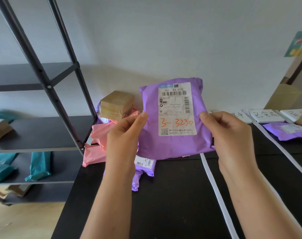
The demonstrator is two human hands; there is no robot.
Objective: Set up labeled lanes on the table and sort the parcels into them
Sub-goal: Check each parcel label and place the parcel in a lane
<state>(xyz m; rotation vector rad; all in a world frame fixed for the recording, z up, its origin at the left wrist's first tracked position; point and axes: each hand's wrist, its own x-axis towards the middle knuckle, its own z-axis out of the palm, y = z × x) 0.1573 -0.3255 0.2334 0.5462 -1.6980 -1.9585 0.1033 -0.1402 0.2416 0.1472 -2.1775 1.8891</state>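
The left hand and right hand pinch the purple mailer by its sides, long axis upright. The label cards lie to the mailer's right, nearer the right hand.

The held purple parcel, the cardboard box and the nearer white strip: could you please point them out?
held purple parcel (174, 145): head view, plastic below label.
cardboard box (111, 110): head view, front face.
nearer white strip (215, 190): head view, mid-length.

2 hands, 2 white strips
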